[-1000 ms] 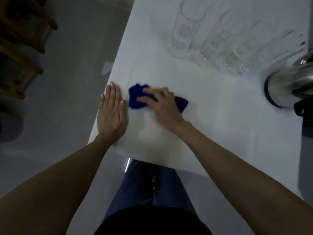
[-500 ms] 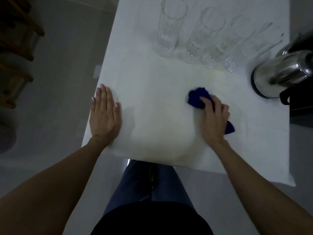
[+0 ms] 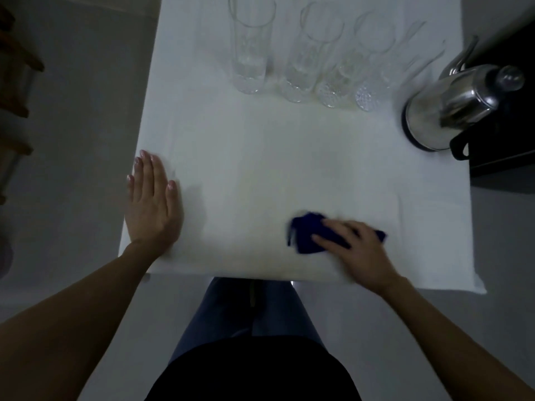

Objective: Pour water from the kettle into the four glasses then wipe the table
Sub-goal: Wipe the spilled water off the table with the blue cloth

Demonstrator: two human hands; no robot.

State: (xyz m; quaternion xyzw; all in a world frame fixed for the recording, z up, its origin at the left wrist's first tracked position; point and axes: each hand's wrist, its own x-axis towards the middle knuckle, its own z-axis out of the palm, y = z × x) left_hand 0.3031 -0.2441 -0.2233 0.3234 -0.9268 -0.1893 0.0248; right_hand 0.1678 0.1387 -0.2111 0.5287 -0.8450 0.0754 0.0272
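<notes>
The left hand [image 3: 152,202] lies as it did a second ago: flat on the near left edge of the table [image 3: 260,157], fingers straight and together, palm down, bracing. The change is to its right. A second ago the cloth [image 3: 307,234] sat just beside that hand; half a second ago it was out toward the kettle side; now it is back nearer the near edge, right of centre. That reads as sweeping strokes across the front of the table, so the wiping step looks well under way, with the strip by the glasses probably not yet covered.

The right hand [image 3: 354,247] presses down on the cloth, fingers bent over the bunched blue fabric and pointing left, wrist angled in from the lower right; it is motion-blurred, so the exact grip is hard to read.

At the far edge 4 glasses [image 3: 301,53] stand in a close row; whether they hold water I cannot tell. The steel kettle [image 3: 451,105] stands at the far right, well apart from the cloth.
</notes>
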